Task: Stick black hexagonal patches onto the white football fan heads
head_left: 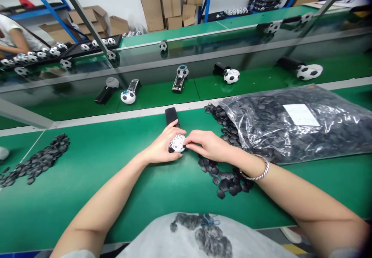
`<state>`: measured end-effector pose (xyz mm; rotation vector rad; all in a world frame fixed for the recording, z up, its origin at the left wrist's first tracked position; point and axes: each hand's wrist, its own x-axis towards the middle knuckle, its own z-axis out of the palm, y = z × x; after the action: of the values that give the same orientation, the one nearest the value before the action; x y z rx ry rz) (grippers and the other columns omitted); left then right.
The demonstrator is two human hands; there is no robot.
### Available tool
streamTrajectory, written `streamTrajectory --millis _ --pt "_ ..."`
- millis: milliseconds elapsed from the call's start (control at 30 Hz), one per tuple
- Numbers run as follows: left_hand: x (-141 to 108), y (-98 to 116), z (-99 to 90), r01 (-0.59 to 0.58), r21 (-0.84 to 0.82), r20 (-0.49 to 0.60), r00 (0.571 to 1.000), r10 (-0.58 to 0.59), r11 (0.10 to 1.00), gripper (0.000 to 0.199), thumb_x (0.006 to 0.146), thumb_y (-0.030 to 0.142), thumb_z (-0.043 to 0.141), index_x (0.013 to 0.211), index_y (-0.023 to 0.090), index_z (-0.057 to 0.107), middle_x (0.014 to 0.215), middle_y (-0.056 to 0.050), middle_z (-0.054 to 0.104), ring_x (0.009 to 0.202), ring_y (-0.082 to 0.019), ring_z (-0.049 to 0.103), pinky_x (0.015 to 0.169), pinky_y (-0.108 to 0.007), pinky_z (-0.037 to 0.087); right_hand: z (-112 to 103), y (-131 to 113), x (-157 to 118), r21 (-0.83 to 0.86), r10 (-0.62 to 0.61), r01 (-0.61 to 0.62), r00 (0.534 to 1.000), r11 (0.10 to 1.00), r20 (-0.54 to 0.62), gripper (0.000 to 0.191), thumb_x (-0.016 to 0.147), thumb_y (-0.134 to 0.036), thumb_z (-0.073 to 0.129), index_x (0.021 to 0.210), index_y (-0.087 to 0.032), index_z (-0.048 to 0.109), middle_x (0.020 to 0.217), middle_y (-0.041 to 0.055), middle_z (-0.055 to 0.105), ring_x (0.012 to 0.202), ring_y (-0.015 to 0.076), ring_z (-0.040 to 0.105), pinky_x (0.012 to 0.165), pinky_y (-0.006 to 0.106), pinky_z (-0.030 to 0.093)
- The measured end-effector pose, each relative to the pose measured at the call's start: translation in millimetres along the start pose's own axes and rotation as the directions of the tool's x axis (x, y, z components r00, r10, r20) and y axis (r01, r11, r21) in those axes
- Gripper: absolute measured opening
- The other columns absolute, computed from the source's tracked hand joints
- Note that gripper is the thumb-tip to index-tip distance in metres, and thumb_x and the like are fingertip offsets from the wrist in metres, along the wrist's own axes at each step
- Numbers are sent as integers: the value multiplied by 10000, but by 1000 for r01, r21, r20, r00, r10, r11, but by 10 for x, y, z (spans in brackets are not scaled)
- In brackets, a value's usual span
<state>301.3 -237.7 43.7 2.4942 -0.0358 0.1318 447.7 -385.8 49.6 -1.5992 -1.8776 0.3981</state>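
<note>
Head view: one workstation, two bare hands, one piece in progress.

Item, left hand (164, 145): grip closed around a soccer-patterned ball (176, 143), fingers curving along its far side, thumb along its near side, white lattice face turned upward between them.

Item, right hand (206, 145): grip pinched, thumb and index finger meeting at the ball's right edge, apparently on a small black piece (185, 146); too little of it shows to tell whether it is seated.

Item, handling, as judged: best practice is a firm but uncrushing left grip, the ball steadied close to the counter (130, 207); the black piece squared to its opening, corners matched, then pressed evenly with a fingertip rather than forced by one edge. Left fingertips are best kept off the neighbouring openings.

Item, position: ball at mid-counter, inside the curve of the left hand and just left of the right fingertips. A black handle (171, 116) extends beyond the left fingers on the far side; its join is covered.

Item, stock: loose black pieces (222, 184) beneath and beside the right forearm; a clear plastic bag (267, 134) of more, farther right; a second heap (40, 161) well apart, at left.
</note>
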Motion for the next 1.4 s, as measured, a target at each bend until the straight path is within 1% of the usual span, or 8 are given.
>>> streamTrajectory --millis 200,333,467,667,833,1000,1233,1400 --pt "16 5 42 17 -33 -53 998 -19 999 556 727 359 643 1203 191 410 1282 -102 455 1357 -272 136 1087 -453 241 85 36 -1 -36 -131 130 991 991 -37 168 865 -183 467 909 -151 626 895 82 621 838 166 558 748 284 449" --pt "28 -1 59 6 -54 -72 997 -10 999 490 747 322 622 1181 205 429 1256 -90 483 1350 -281 156 1083 -476 230 111 69 30 10 -146 148 981 989 -125 119 854 -172 498 871 -145 613 839 64 637 817 156 565 746 273 452" --pt "35 -2 69 6 -68 -86 996 -12 998 503 722 274 635 1174 197 429 1257 -96 480 1346 -289 156 1079 -484 231 121 91 44 70 -142 153 980 986 -142 85 831 -143 532 797 -157 608 793 42 635 795 141 567 732 252 451" --pt "49 42 88 52 -101 -105 992 -62 994 444 710 211 621 1121 202 452 1217 -77 504 1342 -281 166 1077 -480 232 137 101 43 179 31 2 983 984 -179 40 756 -139 629 755 -152 591 748 15 575 733 121 538 688 234 435" --pt "60 54 114 50 -115 -142 988 -66 992 347 699 201 620 1022 196 491 1111 -70 545 1326 -273 204 1061 -473 259 130 104 70 312 173 -133 980 941 -102 71 733 -136 646 716 -152 579 714 -15 550 634 89 509 615 205 415" --pt "66 57 111 64 -118 -136 988 -79 991 387 664 173 626 1026 192 491 1133 -72 542 1325 -271 209 1056 -458 274 139 117 57 304 159 -126 984 944 -83 48 734 -161 655 733 -149 609 717 -6 566 688 109 521 648 217 402" --pt "54 42 83 44 -136 -97 994 -57 990 429 681 241 650 1074 194 482 1176 -82 522 1335 -282 182 1063 -477 253 129 129 48 295 140 -109 986 949 -85 34 739 -159 650 727 -154 618 712 -7 568 693 111 522 663 222 396" --pt "74 47 122 40 -95 -159 986 -55 995 400 649 161 616 1026 182 483 1111 -91 534 1316 -281 223 1052 -458 275 150 77 85 354 249 -208 965 912 -76 91 708 -142 667 679 -142 580 688 -18 548 630 91 501 611 203 395"
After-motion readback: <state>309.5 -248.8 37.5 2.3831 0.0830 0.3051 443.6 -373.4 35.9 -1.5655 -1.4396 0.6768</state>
